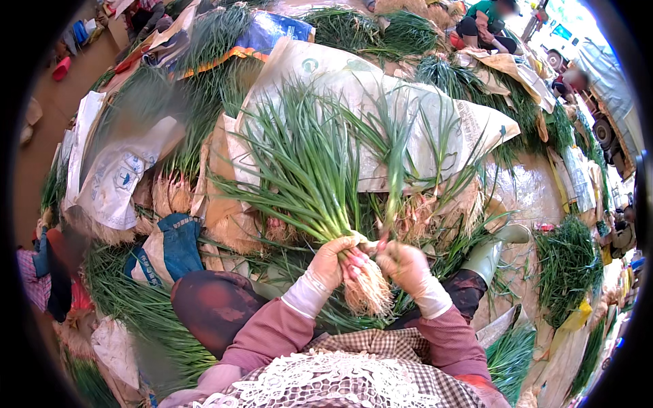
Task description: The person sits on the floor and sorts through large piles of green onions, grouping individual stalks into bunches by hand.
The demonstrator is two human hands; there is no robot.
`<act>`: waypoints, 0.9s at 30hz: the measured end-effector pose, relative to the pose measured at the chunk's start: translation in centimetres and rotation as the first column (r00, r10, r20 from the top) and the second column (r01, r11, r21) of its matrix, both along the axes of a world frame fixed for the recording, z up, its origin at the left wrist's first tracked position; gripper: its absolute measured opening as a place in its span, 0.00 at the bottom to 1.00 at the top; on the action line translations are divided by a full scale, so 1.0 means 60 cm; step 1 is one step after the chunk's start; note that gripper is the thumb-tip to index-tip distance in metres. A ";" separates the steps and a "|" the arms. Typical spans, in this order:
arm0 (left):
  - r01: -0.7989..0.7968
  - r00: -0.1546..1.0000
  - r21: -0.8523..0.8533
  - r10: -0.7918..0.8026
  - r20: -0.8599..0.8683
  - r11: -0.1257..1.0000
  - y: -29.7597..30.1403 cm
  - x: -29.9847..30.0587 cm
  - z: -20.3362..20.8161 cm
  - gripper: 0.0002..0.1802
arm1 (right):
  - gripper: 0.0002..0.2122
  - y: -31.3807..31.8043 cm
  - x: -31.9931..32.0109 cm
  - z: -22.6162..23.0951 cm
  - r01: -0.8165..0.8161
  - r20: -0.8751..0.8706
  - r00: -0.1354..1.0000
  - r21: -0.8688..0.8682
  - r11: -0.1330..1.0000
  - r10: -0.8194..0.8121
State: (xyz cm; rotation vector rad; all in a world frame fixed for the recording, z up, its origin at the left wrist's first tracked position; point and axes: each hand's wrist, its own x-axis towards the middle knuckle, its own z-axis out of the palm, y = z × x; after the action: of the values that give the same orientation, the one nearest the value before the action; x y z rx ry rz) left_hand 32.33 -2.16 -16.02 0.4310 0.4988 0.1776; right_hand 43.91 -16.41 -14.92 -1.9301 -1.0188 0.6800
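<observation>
My left hand point(328, 264), in a pale glove, is closed around a thick bunch of spring onions point(316, 187). Their green leaves fan up and away from me, while the pinkish bulbs and straw-coloured roots hang below the fist. Close by on the right, my right hand point(406, 266) pinches a thinner spring onion point(395, 194) near its reddish base; motion blurs the fingers a little. Beyond both hands, more spring onions with roots point(418, 214) lie partly under a whitish woven sack point(401, 102).
Loose leaves and a blue-and-white sack point(170, 248) lie by my left knee. A green boot point(491, 253) is at my right. Piles of spring onions point(568, 265) and sacks surround me. A person in green point(486, 27) sits far right; another person point(42, 265) is at the left edge.
</observation>
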 end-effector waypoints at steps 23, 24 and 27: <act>0.130 0.948 -0.211 -0.060 0.312 0.969 0.001 -0.005 0.001 0.08 | 0.11 0.021 0.066 -0.096 0.549 -0.703 0.517 -0.166 0.819 -0.489; 0.128 0.944 -0.223 -0.050 0.327 0.966 -0.001 -0.011 -0.005 0.08 | 0.11 0.032 0.056 -0.074 0.466 -0.809 0.494 -0.062 0.882 -0.318; 0.133 0.928 -0.253 -0.031 0.371 0.958 -0.007 -0.008 -0.009 0.08 | 0.15 0.064 0.036 -0.015 0.351 -0.957 0.268 0.202 0.914 0.109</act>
State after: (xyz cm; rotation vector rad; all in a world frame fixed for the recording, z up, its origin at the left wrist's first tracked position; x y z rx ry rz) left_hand 31.85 -2.57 -16.57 0.1391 0.1336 0.1005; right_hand 46.08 -12.55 -15.80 -0.8439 -0.1237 1.2310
